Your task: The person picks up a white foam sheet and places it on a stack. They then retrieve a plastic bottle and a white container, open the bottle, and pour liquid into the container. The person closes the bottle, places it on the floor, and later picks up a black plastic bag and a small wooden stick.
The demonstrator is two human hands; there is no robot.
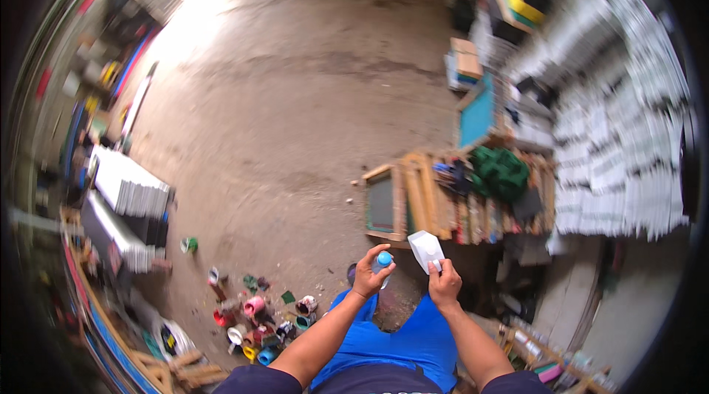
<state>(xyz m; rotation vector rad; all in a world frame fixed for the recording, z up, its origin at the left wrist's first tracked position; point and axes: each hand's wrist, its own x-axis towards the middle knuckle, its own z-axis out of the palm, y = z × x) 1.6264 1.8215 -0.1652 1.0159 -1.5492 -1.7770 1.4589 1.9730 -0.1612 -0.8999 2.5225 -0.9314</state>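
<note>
In the head view, your left hand (pixel 367 276) was curled partly closed around a clear bottle with a rounded light-blue cap (pixel 384 258), in front of your bright blue trousers (pixel 425 335). Your right hand (pixel 445 287) pinched the lower end of a thin, white, angular piece (pixel 426 250), near the bottle but apart from it. Beyond stood a wooden-framed grey panel (pixel 381 206)

From the head's left camera, we looked down through a wide fisheye lens: the left hand (pixel 367 273) and right hand (pixel 444 286) were near, low in view, while the floor (pixel 295 110) stretched farther ahead, edges bending toward the rim.
</note>
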